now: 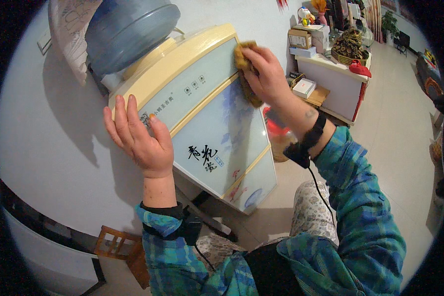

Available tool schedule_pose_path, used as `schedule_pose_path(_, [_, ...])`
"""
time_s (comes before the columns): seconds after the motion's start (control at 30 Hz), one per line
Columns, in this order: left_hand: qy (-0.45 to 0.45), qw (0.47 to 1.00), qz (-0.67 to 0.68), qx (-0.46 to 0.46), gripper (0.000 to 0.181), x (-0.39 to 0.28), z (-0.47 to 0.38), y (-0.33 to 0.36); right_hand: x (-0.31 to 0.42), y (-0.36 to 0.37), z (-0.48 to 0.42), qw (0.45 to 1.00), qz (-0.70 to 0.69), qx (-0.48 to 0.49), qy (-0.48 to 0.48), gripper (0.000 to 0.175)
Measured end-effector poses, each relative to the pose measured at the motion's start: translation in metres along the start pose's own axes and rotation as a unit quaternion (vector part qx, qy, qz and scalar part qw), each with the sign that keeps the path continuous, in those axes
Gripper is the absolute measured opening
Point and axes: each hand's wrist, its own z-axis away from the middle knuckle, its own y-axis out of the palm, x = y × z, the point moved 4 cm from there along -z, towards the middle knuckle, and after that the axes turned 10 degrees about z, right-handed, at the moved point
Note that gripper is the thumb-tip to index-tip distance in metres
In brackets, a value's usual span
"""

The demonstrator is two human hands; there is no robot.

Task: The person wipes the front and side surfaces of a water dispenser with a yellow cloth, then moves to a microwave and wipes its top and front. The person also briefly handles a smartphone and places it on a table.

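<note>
Before me stands a water dispenser (pixel 192 122) with a pale glass front, cream trim, a blue floral print and printed writing. A large blue water bottle (pixel 133 33) sits upside down on its top. My right hand (pixel 266 72) grips a yellow-brown cloth (pixel 246 57) against the upper right edge of the front, and part of the cloth hangs down along the side. My left hand (pixel 144 137), fingers spread, rests at the front's upper left corner and holds nothing.
A lace cover (pixel 72 33) hangs by the wall on the left. Below it is a small wooden chair (pixel 114 242). To the right, a white cabinet (pixel 329 79) carries boxes and ornaments, with a red item (pixel 359 69) at its edge. A red-topped container (pixel 279 129) stands behind the dispenser.
</note>
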Motion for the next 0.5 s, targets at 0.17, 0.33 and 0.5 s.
schedule_pose_path(0.17, [0.000,1.000,0.007,0.000,0.046,0.000,-0.001,0.000,-0.005,0.000,-0.020,0.999,0.017,0.008,-0.027,0.044])
schedule_pose_path(0.33, [-0.006,1.000,0.008,0.004,0.046,0.001,0.000,-0.002,-0.001,-0.003,0.021,0.992,0.021,0.107,0.061,0.045])
schedule_pose_path(0.5, [-0.004,1.000,0.010,0.002,0.047,0.003,0.001,-0.002,-0.007,0.000,-0.013,0.999,0.025,0.017,-0.031,0.043])
